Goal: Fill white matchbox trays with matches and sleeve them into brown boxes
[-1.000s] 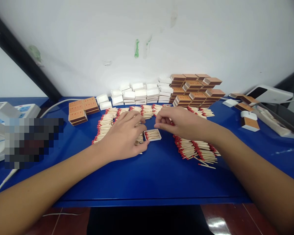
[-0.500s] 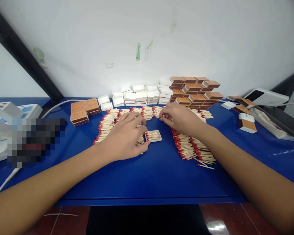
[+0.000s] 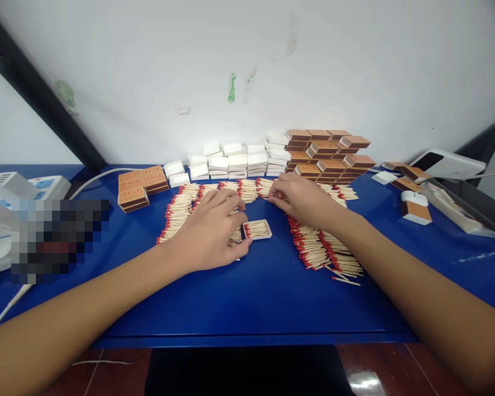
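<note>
My left hand [image 3: 214,234] curls around the left end of a small white matchbox tray [image 3: 268,235], with thumb and finger at its edges. Several red-headed matches [image 3: 256,228] lie inside the tray. Beyond it and to the right, my right hand [image 3: 301,201] has its fingertips pinched together beside the back row of loose matches [image 3: 247,190]. What those fingertips hold, if anything, is hidden. Another pile of matches [image 3: 313,247] lies below my right wrist, and more matches [image 3: 177,214] are partly covered by my left hand.
White inner trays [image 3: 235,160] are stacked along the wall, next to piled brown matchbox sleeves [image 3: 325,157]. More matchboxes [image 3: 134,195] stand at left. A power strip [image 3: 51,187] is on the left; a white device [image 3: 449,165] leans at right. The blue table [image 3: 247,302] ends close to me.
</note>
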### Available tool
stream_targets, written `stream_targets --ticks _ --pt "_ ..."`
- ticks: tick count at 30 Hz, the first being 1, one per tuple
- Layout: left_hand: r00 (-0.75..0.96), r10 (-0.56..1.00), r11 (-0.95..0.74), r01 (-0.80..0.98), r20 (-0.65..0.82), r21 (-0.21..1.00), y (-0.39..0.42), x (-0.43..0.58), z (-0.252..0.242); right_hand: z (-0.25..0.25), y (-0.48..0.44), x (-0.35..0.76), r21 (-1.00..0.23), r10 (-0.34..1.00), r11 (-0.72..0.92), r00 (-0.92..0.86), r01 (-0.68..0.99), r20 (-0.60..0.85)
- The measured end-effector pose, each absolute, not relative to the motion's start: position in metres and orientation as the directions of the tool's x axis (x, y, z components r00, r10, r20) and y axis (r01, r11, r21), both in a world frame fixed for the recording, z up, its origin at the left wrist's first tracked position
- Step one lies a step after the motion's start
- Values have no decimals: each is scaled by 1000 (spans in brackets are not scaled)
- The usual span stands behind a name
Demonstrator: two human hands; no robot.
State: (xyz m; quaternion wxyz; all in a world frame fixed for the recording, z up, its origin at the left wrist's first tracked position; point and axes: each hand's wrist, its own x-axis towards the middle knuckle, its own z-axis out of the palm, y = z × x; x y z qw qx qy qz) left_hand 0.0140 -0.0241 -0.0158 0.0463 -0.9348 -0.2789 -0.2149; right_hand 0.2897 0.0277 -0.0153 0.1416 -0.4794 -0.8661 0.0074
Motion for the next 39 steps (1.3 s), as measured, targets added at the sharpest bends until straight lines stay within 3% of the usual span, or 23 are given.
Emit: stream_targets --ticks 39 --pt "749 503 -834 551 432 16 -25 15 -15 -16 28 291 -160 807 577 -531 801 258"
